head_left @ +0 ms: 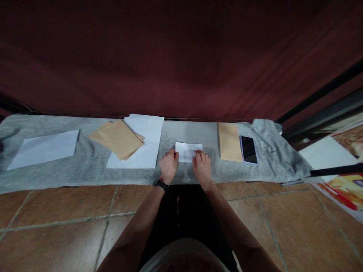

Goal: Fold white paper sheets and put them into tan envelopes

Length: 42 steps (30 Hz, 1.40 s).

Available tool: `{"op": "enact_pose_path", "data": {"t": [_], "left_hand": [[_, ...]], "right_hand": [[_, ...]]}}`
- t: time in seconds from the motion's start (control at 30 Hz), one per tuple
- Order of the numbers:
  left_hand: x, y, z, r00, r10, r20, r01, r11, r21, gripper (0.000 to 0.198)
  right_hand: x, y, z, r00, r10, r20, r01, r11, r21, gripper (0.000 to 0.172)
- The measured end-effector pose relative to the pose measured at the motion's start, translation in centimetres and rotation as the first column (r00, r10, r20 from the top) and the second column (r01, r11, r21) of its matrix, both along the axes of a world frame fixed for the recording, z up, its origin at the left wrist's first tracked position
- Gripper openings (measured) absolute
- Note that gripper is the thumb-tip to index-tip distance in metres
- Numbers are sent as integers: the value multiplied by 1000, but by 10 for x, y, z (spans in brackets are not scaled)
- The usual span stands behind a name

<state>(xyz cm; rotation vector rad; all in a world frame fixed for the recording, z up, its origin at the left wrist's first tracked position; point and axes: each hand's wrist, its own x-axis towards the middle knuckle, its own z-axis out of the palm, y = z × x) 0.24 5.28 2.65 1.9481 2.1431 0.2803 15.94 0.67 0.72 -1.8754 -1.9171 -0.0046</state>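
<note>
A small white sheet of paper (pixel 187 152), apparently folded, lies on the grey cloth in front of me. My left hand (pixel 169 164) is at its left edge, fingers curled and the thumb pressed on the paper. On the right side, my right hand (pixel 202 166) grips the paper with bent fingers drawn together. A dark band circles my left wrist. To the left of my hands, several brown envelopes (pixel 120 138) lie overlapping on larger white sheets (pixel 151 143). A neat stack of brown envelopes (pixel 230 141) sits to the right, beside a phone (pixel 249 150).
A grey cloth (pixel 93 172) covers the long narrow surface. Another white sheet (pixel 45 148) lies at its far left. A dark red curtain (pixel 181 68) hangs behind. Dark metal bars (pixel 326 90) and a printed poster (pixel 346 192) stand at the right, above a tiled floor (pixel 68 234).
</note>
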Motion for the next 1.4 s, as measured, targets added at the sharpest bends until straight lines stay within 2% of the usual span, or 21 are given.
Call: {"op": "enact_pose_path", "data": {"t": [0.13, 0.23, 0.3, 0.4, 0.43, 0.5, 0.73, 0.97, 1.4], "left_hand": [[-2, 1, -6, 1000, -10, 20, 9, 998, 64, 29], [-3, -2, -10, 997, -75, 28, 68, 977, 200, 27], [-1, -9, -12, 978, -205, 41, 184, 936, 299, 30], [6, -28, -17, 881, -466, 85, 410, 840, 355, 41], [8, -34, -19, 850, -520, 85, 465, 816, 345, 45], [11, -44, -22, 828, -557, 71, 514, 803, 302, 53], [10, -51, -22, 854, -520, -13, 515, 842, 159, 66], [5, -56, -23, 883, -463, -72, 468, 872, 145, 72], [-11, -55, -20, 945, -312, -95, 324, 935, 148, 68]], "right_hand": [[-19, -17, -5, 979, 201, -22, -202, 979, -13, 44], [-26, -26, -11, 973, 229, 17, -227, 972, -57, 48], [-27, -28, -12, 974, 222, 42, -218, 972, -82, 49], [-25, -29, -12, 963, 256, 86, -245, 962, -119, 52], [-24, -29, -11, 956, 274, 102, -260, 957, -130, 53], [-24, -30, -11, 950, 288, 124, -270, 952, -143, 57], [-22, -32, -17, 973, 207, 105, -198, 976, -86, 63], [-11, -36, -18, 993, 89, 74, -82, 992, -96, 57], [14, -43, -21, 996, 1, 93, 1, 1000, -19, 54]]}}
